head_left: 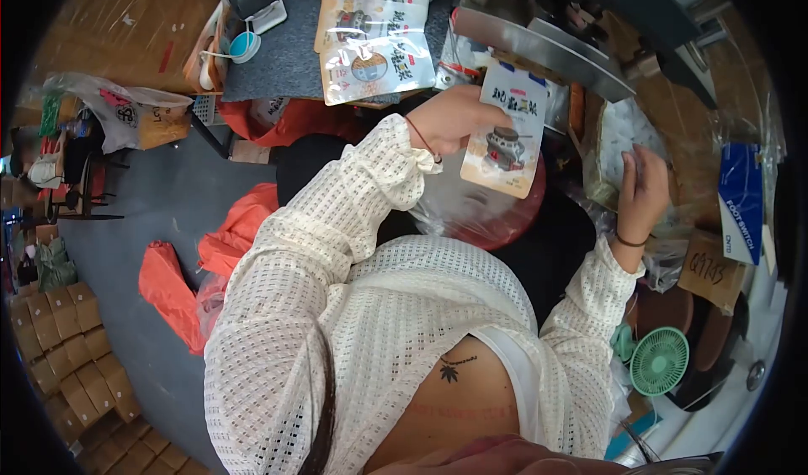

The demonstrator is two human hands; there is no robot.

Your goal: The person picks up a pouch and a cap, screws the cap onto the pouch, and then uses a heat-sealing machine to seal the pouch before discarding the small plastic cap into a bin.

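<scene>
My left hand (454, 122) is closed on the edge of a printed packaging pouch (505, 151), white and tan with a picture of a grinder-like pot. The pouch's top end lies close to the metal bar of a machine (539, 50). Below the pouch is a red round tub (505, 231) covered with clear plastic, between my knees. My right hand (644, 193) is raised at the right, thumb and fingers apart, with nothing visible in it. Beside its fingertips stands an opened plastic bag (623, 143) with small white pieces inside.
More printed pouches (370, 37) lie overlapped on the grey table (286, 54). At the right are a blue foot switch box (741, 201), a marked cardboard piece (711, 269) and a green fan (659, 361). Orange bags (240, 231) lie on the floor; cartons (67, 332) are stacked left.
</scene>
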